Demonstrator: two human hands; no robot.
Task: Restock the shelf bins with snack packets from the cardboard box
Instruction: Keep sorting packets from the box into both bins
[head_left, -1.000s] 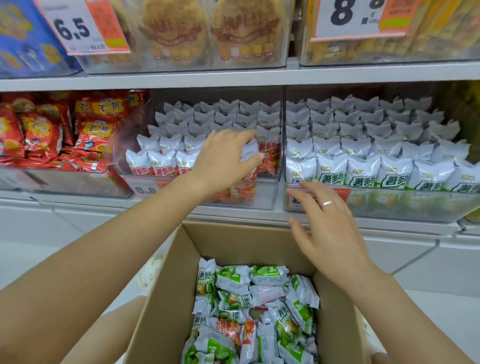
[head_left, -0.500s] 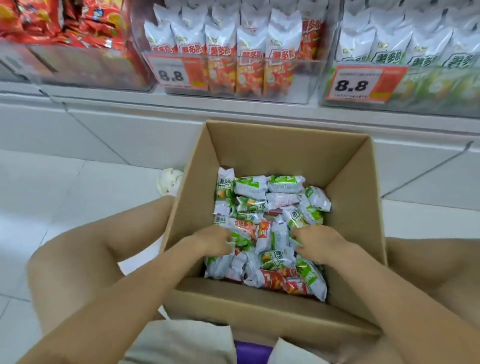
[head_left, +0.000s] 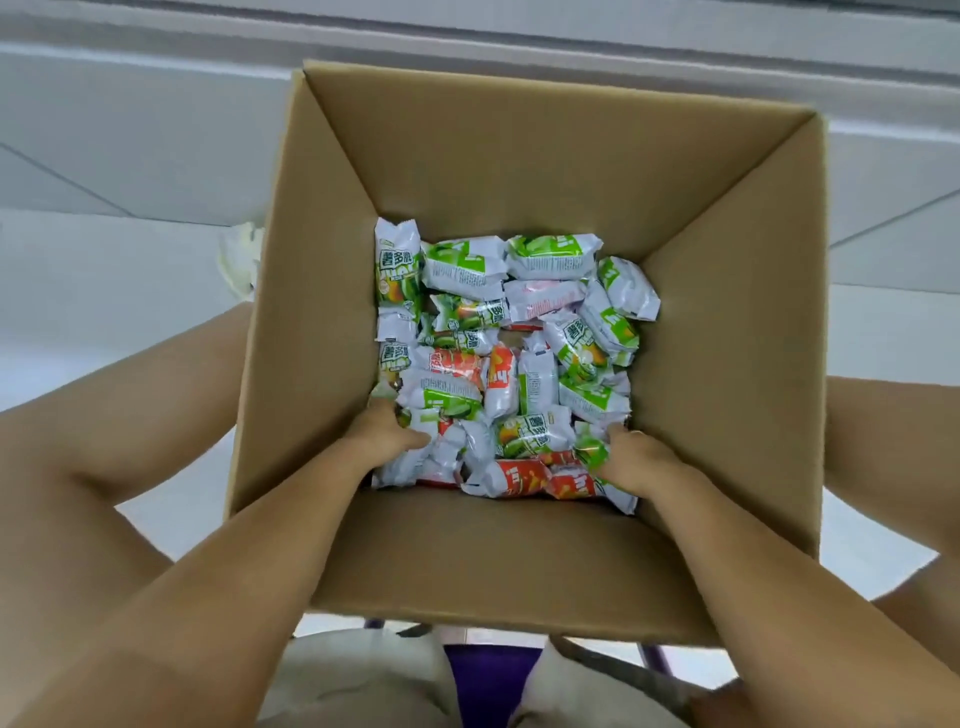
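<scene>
Head-camera view, looking straight down: your 2 forearms run in over the near wall of the cardboard box (head_left: 519, 561), which sits on the floor between your knees. Your left hand (head_left: 382, 434) is buried at the near-left of the snack packets (head_left: 519, 364), fingers curled down into the heap around white-and-green wrappers. Your right hand (head_left: 631, 457) is dug in at the near-right, its fingers (head_left: 618, 431) hooked under a green-and-orange packet; how many packets either hand actually holds cannot be told, since the fingertips are hidden in the pile.

By the look of it, this is the gathering step: you are scooping a handful from the box, nothing yet lifted. The packets lie loose in a single jumbled layer on the box floor, green ones mostly toward the far side, red ones mixed in near your hands.

Beyond the far wall of the box lies pale floor (head_left: 130, 291) and the grey base of the shelf unit (head_left: 467, 31). The bins themselves are out of view, so the next move calls for closing on the bundle, lifting clear of the walls, and raising your gaze to find the matching bin. Slippery wrappers may spill if you grab too many.
</scene>
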